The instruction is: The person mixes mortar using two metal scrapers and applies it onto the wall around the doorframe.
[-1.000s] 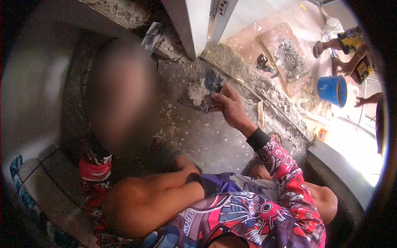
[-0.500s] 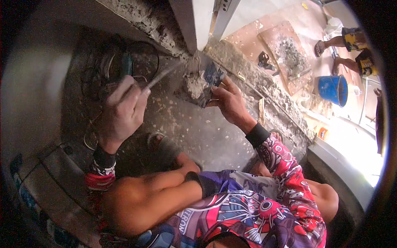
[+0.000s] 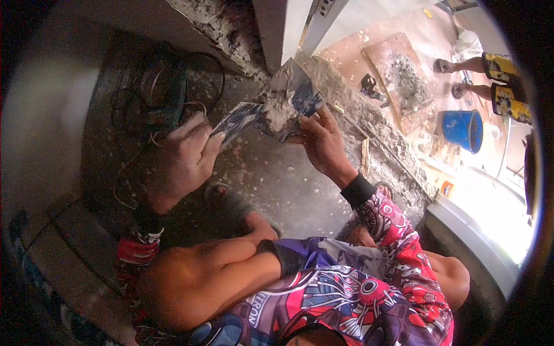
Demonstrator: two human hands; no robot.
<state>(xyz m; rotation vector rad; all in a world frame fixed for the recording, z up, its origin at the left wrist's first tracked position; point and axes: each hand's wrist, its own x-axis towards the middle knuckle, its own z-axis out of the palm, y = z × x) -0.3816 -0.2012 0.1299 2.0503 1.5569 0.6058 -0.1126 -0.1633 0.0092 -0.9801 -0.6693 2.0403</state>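
My left hand (image 3: 183, 158) grips a narrow strip of dark marbled tile (image 3: 238, 119) between thumb and fingers. The strip's far end touches or overlaps a lump of wet grey mortar (image 3: 281, 111). That mortar coats a second piece of dark marbled tile (image 3: 306, 99), which my right hand (image 3: 323, 143) holds by its near right edge, fingers closed round it. Both hands are raised in front of my knees, close to the foot of a white post (image 3: 291, 34). The far end of the mortar-covered piece is hard to separate from the rough ledge behind.
A rough concrete ledge (image 3: 378, 147) runs diagonally right. Beyond lie a board (image 3: 378, 52) bearing mortar and a blue bucket (image 3: 461, 130); another person's legs (image 3: 476, 63) stand there. A greenish corded tool (image 3: 175, 95) lies on the dark floor at left, its cable (image 3: 222, 75) looped.
My left hand has shifted slightly right and down, and the strip has turned from edge-on to show its marbled face. My right hand barely moved. The other person's legs have shifted.
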